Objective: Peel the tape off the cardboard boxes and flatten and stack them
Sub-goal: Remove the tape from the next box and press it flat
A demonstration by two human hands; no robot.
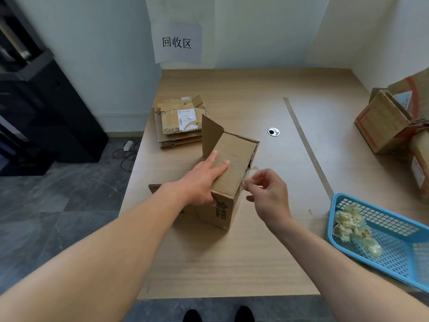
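My left hand (204, 180) lying open, pressing flat on the cardboard box (229, 173), my right hand (267, 189) pinching a tape strip (251, 170) at its side, flattened boxes (180, 122) stacked behind on the surface (232, 252)

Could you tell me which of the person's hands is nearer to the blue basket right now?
The right. The right hand pinches tape at the box's near side, with bare table between it and the blue basket. The left hand lies flat atop the box, farther away.
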